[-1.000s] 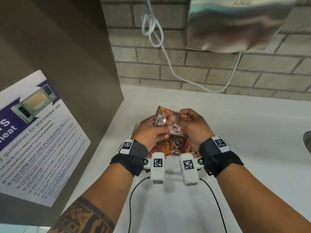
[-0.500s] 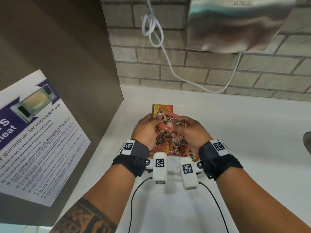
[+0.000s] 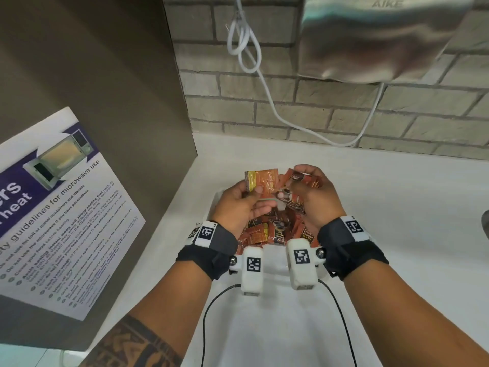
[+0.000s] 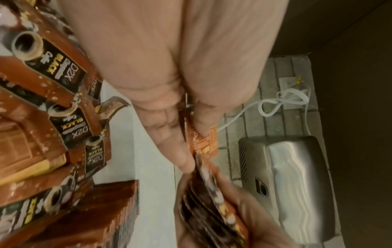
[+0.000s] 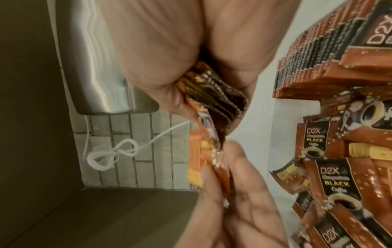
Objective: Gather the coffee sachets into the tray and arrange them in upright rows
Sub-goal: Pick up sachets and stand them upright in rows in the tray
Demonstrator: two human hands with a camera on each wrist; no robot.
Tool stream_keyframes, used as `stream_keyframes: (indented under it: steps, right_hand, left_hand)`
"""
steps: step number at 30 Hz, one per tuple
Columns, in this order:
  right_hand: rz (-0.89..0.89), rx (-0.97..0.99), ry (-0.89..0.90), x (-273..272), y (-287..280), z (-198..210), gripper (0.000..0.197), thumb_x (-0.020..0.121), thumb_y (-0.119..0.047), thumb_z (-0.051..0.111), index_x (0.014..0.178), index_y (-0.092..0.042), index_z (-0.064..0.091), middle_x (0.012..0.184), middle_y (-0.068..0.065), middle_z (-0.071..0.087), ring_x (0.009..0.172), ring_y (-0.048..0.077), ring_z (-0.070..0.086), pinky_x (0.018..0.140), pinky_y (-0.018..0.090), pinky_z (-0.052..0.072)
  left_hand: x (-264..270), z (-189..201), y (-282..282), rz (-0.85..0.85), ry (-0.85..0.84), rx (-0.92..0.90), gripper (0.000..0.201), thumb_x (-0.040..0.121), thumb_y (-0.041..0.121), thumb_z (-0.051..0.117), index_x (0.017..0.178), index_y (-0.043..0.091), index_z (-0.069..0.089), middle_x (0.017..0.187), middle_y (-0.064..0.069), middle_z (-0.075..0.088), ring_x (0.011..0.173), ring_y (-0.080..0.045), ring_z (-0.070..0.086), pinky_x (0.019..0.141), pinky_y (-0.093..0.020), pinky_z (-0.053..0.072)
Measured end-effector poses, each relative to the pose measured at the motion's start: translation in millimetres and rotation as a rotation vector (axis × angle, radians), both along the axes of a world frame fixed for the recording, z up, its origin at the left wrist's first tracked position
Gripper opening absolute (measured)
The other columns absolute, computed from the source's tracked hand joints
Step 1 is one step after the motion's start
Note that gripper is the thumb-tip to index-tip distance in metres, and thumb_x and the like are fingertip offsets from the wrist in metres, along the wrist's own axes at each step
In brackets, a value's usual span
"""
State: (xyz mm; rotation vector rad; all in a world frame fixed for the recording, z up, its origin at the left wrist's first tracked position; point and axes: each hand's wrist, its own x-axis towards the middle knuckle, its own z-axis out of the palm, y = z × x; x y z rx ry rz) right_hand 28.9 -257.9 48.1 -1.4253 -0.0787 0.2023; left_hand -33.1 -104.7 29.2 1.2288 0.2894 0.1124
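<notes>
Nearest us, at 6 o'clock below our wrists, the loose coffee sachets [image 3: 275,231] lie jumbled in the white tray [image 3: 214,200], flat and overlapping, none in upright rows yet. Just beyond, our left hand [image 3: 242,205] pinches one orange sachet [image 3: 262,181] between thumb and fingers, while our right hand [image 3: 315,197] at 1 o'clock clasps a small stack of sachets [image 3: 289,200], its edge touching the orange one.

We judge these foil packets light, thin, limp and rather slippery, so a stack will fan or slide unless squeezed across its flat faces near the middle; the crimped ends give poor purchase.

Our right wrist view shows the stack edge-on, several serrated ends fanned in the palm [image 5: 214,99], which the head view hides. Our left wrist view shows the thumb [image 4: 203,120] pressing the orange sachet's edge. Farthest, at 12 o'clock, hangs the steel hand dryer [image 3: 375,38].
</notes>
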Motion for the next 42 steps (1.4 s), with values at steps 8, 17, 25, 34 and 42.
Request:
stream_keyframes:
  steps: [8,17,25,34,42]
  right_hand:
    - [0.251,0.042,0.221,-7.7,-0.9,6.3,0.031,0.089,-0.022,0.072,0.110,-0.001,0.063,0.087,0.016,0.068,0.074,0.027,0.066,0.080,0.044,0.056]
    - [0.157,-0.084,0.094,-4.4,-2.8,-0.9,0.041,0.080,0.002,0.076,0.115,-0.015,0.063,0.097,0.012,0.072,0.085,0.028,0.071,0.080,0.040,0.058]
    - [0.317,-0.074,0.157,-13.5,-4.4,2.9,0.067,0.067,-0.022,0.086,0.126,-0.007,0.057,0.092,0.016,0.073,0.082,0.029,0.069,0.082,0.043,0.056]
    - [0.169,0.113,0.164,-18.1,6.1,5.7,0.080,0.053,-0.041,0.094,0.123,-0.020,0.062,0.116,0.012,0.071,0.111,0.030,0.067,0.098,0.052,0.052]
    - [0.125,0.142,0.209,-13.6,8.7,2.4,0.055,0.076,-0.003,0.076,0.126,-0.018,0.059,0.113,0.022,0.069,0.100,0.034,0.069,0.094,0.049,0.053]
  left_hand:
    - [-5.6,-2.8,17.9,0.050,-0.224,0.567,0.034,0.089,-0.010,0.064,0.109,0.013,0.079,0.110,0.000,0.074,0.104,-0.011,0.068,0.090,-0.019,0.053]
    - [-13.7,6.7,21.6,-0.100,-0.095,0.232,0.043,0.093,-0.005,0.064,0.132,0.013,0.062,0.097,-0.003,0.070,0.086,-0.016,0.067,0.078,-0.032,0.060]
    - [-5.2,14.0,31.7,0.052,-0.096,0.329,0.035,0.087,0.001,0.074,0.117,0.018,0.066,0.099,-0.008,0.075,0.079,-0.023,0.068,0.062,-0.029,0.053]
    - [-10.8,22.1,-1.3,0.065,0.079,-0.144,0.015,0.089,-0.015,0.060,0.094,-0.001,0.061,0.085,-0.014,0.069,0.083,-0.027,0.073,0.067,-0.025,0.061]
    - [-17.4,27.0,-18.5,-0.054,0.112,0.019,0.027,0.087,-0.001,0.074,0.111,0.000,0.063,0.094,-0.019,0.069,0.076,-0.023,0.075,0.066,-0.029,0.061]
